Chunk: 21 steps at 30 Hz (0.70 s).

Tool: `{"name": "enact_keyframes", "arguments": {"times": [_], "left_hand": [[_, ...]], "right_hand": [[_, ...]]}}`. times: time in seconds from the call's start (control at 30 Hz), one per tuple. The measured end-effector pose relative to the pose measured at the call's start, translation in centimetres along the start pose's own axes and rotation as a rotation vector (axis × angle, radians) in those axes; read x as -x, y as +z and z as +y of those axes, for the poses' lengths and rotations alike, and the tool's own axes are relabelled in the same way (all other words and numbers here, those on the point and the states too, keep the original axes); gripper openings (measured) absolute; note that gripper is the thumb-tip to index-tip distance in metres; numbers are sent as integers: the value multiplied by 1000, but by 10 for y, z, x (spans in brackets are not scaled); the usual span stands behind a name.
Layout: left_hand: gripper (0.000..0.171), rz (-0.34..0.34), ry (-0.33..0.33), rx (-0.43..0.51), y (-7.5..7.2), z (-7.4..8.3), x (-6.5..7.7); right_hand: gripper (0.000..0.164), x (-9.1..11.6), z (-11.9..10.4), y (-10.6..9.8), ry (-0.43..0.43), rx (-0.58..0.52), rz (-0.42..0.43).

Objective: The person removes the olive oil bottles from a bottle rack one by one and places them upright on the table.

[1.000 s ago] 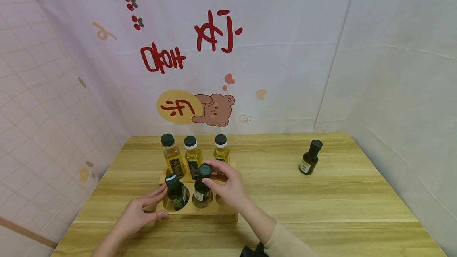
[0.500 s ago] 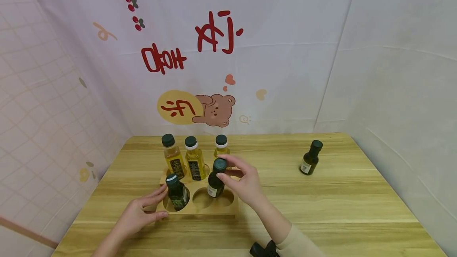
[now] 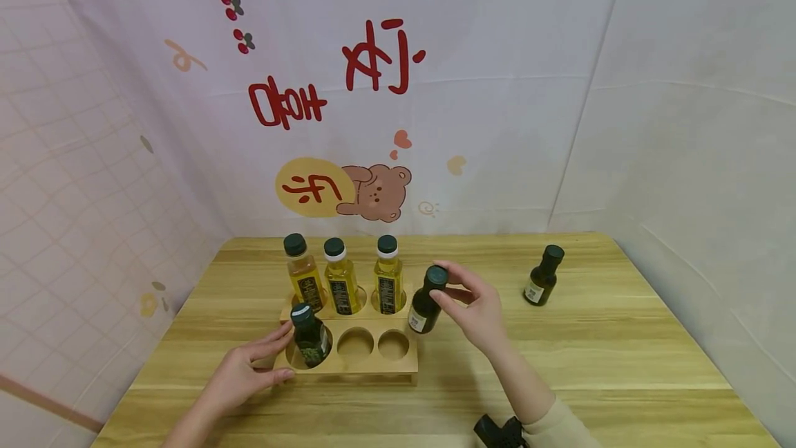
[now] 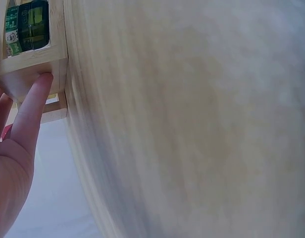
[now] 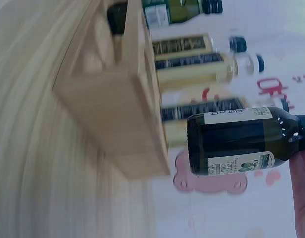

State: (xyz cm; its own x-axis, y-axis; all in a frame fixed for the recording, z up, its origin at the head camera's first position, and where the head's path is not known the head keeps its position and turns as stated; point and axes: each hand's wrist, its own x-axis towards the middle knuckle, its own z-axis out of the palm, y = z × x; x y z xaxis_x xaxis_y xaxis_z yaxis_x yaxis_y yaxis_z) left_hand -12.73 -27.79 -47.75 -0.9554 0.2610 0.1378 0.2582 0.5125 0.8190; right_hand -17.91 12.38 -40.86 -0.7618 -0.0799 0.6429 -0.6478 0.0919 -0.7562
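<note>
My right hand point(image 3: 481, 313) pinches a small dark olive oil bottle point(image 3: 423, 311) by its capped neck. That bottle hangs in the air just past the right end of a two-tier wooden rack point(image 3: 379, 365); the right wrist view shows its labelled body point(image 5: 236, 141) tilted beside the rack. My left hand point(image 3: 239, 375) touches the rack's left end with extended fingers, and the left wrist view shows a straight finger point(image 4: 31, 114) against the end panel. A dark green bottle point(image 3: 310, 339) leans in the front tier's left hole. The middle and right front holes hold nothing.
Three bottles of yellow oil, one at the right point(image 3: 389, 282), stand in the rack's back tier. Another small dark bottle point(image 3: 542, 276) stands on the wooden table point(image 3: 597, 365) at the right. A black device point(image 3: 500, 431) sits by the right wrist. White printed cloth point(image 3: 497, 123) hangs behind.
My right hand has lifted the small olive oil bottle out of the front middle hole and carried it rightward past the rack's end. The left hand has stayed at the rack.
</note>
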Motion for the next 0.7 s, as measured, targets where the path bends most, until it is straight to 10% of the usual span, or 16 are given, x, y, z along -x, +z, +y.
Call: {"name": "enact_keyframes", "arguments": {"times": [0.7], "left_hand": [[62, 29, 44, -68, 1, -1, 0]], "right_hand": [[41, 29, 23, -104, 165, 225, 138]]}}
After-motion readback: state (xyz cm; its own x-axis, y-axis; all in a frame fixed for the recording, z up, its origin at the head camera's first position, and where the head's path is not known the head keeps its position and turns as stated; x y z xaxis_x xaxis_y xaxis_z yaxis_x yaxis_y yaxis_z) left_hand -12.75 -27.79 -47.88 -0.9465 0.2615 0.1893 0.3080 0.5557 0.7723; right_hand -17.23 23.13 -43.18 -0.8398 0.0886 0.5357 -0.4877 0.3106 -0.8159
